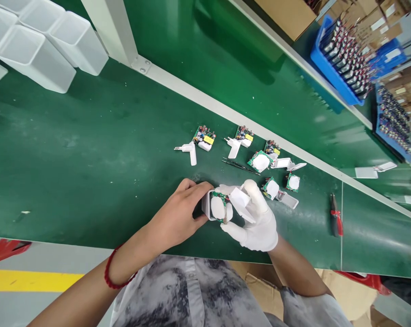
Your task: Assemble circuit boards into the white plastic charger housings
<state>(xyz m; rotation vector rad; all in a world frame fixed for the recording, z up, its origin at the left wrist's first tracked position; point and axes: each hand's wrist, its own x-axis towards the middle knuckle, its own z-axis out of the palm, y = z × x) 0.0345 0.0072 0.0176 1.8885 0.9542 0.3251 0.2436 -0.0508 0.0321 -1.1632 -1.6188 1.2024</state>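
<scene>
From where I stand, the person has one unit in work, held low over the near side of the green belt (89, 172). The bare left hand (178, 218) is closed around a white shell (207, 204), thumb on top and fingers below, its open side turned toward the other hand. A circuit board (219, 207) with a white pad on it sits in that opening. The gloved right hand (258, 227) pinches a white cover piece (241, 199) at the shell's mouth, tilted rather than flush, so I judge this unit to have its board in but not to be closed up. Whether the board is fully seated I cannot tell, as the glove and the white parts run together.

Everything else looks to be waiting. Farther out on the belt lie a loose board (204, 135) just beside a white plug piece (189, 150), and a second board (244, 135) beside its own plug piece (233, 146). More padded boards (260, 161) lie to the right, two of them close to the gloved hand. I see no closed unit among them. Tweezers (239, 165) rest between the rows, and red-handled cutters (335, 220) lie well off to the right. White tubs (38, 50) stand at the far left, and blue trays (341, 59) of parts sit beyond the rail.
</scene>
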